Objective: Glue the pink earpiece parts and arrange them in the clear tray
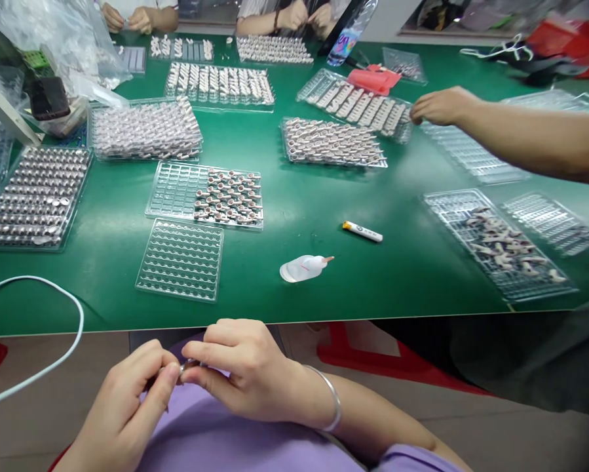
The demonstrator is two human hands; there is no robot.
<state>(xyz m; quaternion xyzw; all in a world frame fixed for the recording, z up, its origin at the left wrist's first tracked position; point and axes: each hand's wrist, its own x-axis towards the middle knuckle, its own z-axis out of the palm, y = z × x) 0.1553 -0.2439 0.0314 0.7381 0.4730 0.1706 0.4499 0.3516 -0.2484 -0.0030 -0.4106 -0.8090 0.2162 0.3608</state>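
Note:
In front of my lap, over the purple shirt, my left hand (132, 396) and my right hand (255, 373) meet, fingertips nearly touching. Both pinch a small brown and silvery part (190, 364), mostly hidden by the fingers. A silver bangle (336, 400) circles my right wrist. Just past the table edge lies a transparent plastic tray (180, 259) with rows of small pockets. Behind it, another transparent tray (173, 187) carries small pale parts with round brown cups on its right half. To the right, a white squeeze bottle (304, 267) lies on its side.
A white marker-like tube (365, 231) rests on the green table (255, 288). Trays of metal caps (38, 190) and pale parts (333, 141) stand around. A co-worker's arm (510, 131) reaches in from the right; others' hands (141, 19) work opposite. A white cable (80, 314) loops at left.

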